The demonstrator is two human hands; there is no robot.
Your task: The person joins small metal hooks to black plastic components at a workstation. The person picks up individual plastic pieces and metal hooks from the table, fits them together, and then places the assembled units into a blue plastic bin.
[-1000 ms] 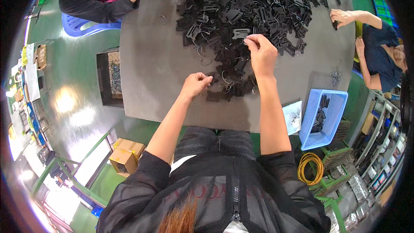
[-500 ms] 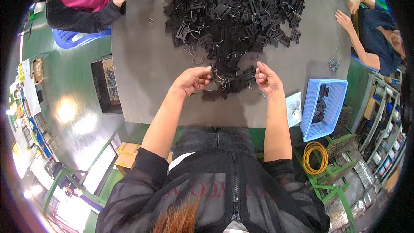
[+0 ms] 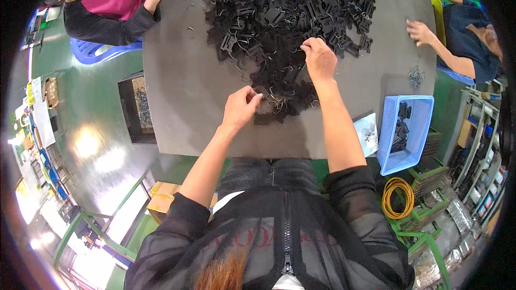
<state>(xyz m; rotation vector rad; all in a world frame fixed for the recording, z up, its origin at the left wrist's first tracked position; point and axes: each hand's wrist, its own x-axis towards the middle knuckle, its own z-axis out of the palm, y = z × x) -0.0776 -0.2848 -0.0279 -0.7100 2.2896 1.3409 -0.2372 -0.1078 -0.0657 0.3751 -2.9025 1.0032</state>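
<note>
A large heap of flat black plastic parts with thin bent metal wires covers the far middle of the table. A tongue of it runs toward me and ends in a smaller cluster with pale wire hooks. At that cluster's left edge my left hand is closed, thumb and forefinger pinched together; what lies between the tips is too small to make out. My right hand reaches farther out, over the heap's near right side. Its fingers are drawn together at the black parts, and their grip is partly hidden.
On the right stands a blue plastic basket with black parts inside, beside a clear plastic bag. A small wire bundle lies near the grey table's right edge. Two people sit at the left and right sides, their hands near the table.
My right hand has moved away from me, from beside the near cluster up to the heap. My left hand has shifted slightly nearer to me. The right-hand person's hands have moved.
</note>
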